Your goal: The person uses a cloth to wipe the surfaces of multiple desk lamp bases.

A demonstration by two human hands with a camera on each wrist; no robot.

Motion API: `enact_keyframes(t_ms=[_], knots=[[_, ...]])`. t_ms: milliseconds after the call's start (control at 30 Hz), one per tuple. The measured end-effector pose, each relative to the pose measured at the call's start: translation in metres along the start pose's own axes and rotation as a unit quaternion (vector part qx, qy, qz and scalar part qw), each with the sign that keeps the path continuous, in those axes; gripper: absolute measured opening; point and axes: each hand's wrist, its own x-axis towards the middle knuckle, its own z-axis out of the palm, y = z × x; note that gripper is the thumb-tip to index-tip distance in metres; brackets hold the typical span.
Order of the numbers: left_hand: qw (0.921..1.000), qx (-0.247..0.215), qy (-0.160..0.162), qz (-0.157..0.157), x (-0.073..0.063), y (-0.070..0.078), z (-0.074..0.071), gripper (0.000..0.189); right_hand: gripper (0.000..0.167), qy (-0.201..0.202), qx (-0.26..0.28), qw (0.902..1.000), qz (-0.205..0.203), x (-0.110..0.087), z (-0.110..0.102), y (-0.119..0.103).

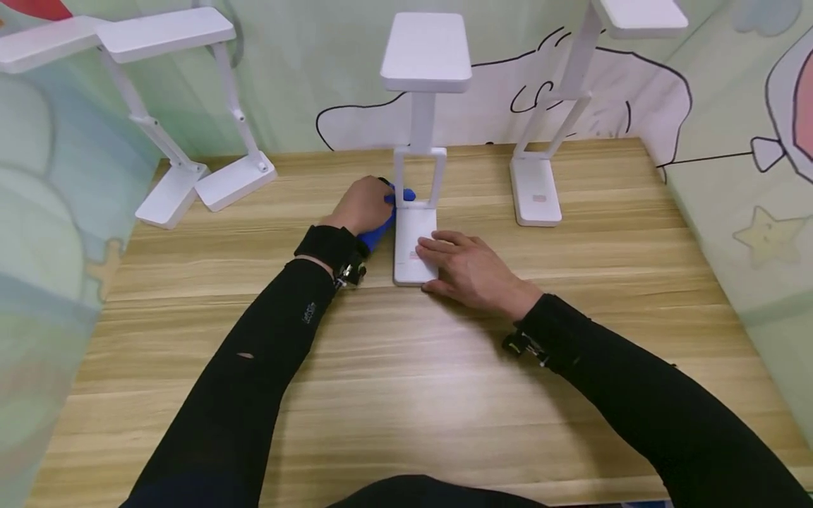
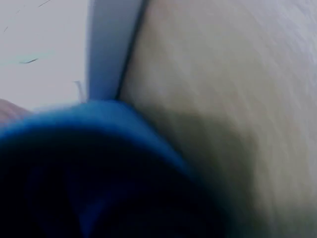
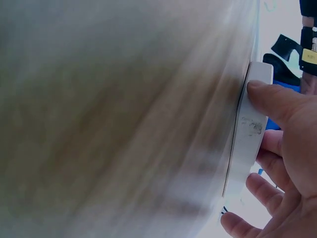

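Note:
A white folding desk lamp (image 1: 416,243) stands upright in the middle of the table, its head raised above its hinged arm. My left hand (image 1: 363,203) grips a blue object with black parts (image 1: 379,236) at the left side of the lamp's base; the hand covers most of it, so its kind cannot be told. In the left wrist view the blue object (image 2: 99,116) fills the lower part, blurred, against the pale base. My right hand (image 1: 473,271) rests on the base from the right, fingers laid on top. Its thumb (image 3: 277,99) presses the base's edge (image 3: 247,129).
Two similar white lamps (image 1: 235,183) stand close together at the back left, their bases nearly touching. Another white lamp (image 1: 536,190) stands at the back right. Printed fabric walls (image 1: 730,212) border the wooden table (image 1: 406,395) at the back and sides.

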Motion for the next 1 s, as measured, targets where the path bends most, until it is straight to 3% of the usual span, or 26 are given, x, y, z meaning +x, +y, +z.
enact_keyframes(t_ms=[133, 300, 400, 600, 767, 900, 1000], knots=[[0.9987, -0.039, -0.009, -0.033, -0.01, 0.003, 0.003, 0.04, 0.065, 0.01, 0.001, 0.9999, 0.001, 0.0, 0.003, 0.001], [0.9981, -0.052, -0.021, -0.023, -0.028, 0.017, 0.015, 0.037, 0.064, 0.03, 0.002, 0.9996, 0.002, -0.004, -0.001, 0.014], [0.9982, -0.055, -0.001, -0.025, -0.034, 0.021, 0.019, 0.035, 0.063, 0.031, 0.012, 0.9994, -0.008, -0.006, -0.003, 0.021], [0.9945, -0.07, 0.059, -0.052, -0.021, 0.015, 0.019, 0.033, 0.062, 0.035, 0.03, 0.9987, -0.021, -0.003, 0.0, 0.019], [0.9933, -0.088, 0.053, -0.052, -0.02, 0.009, 0.021, 0.033, 0.065, 0.026, 0.036, 0.9989, -0.018, -0.001, 0.0, 0.019], [0.9933, -0.096, 0.049, -0.041, -0.024, 0.009, 0.023, 0.033, 0.064, -0.004, 0.077, 0.997, 0.012, 0.002, -0.007, 0.021], [0.9926, -0.097, 0.06, -0.043, -0.027, 0.011, 0.024, 0.032, 0.061, 0.0, 0.123, 0.9892, 0.08, 0.01, -0.014, 0.024]])
